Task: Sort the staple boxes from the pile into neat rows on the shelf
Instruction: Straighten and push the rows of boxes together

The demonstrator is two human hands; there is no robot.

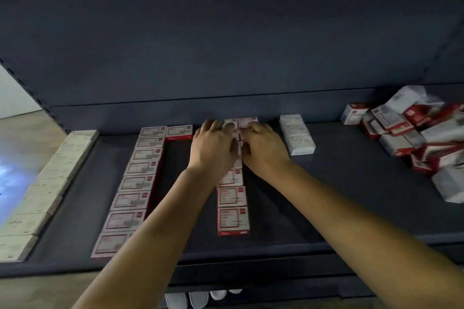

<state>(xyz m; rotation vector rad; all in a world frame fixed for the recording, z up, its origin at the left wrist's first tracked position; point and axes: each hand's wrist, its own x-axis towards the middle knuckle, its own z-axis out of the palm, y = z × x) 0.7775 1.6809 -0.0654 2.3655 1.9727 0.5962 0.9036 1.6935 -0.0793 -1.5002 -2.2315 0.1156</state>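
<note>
On the dark shelf (326,195) run rows of red-and-white staple boxes. A long row (135,183) lies left of centre, and a middle row (233,208) runs from the front toward the back. My left hand (213,148) and my right hand (263,150) lie side by side over the far boxes of that middle row, fingers resting on them. The boxes under my palms are mostly hidden, so the grip is unclear. A jumbled pile of staple boxes (414,138) sits at the right end of the shelf.
A row of pale cream boxes (47,183) lines the shelf's left edge. A short stack of white boxes (297,134) stands right of my hands. A single box (354,113) stands near the pile. The shelf's back panel (226,45) rises behind. White items (198,298) show on a lower level.
</note>
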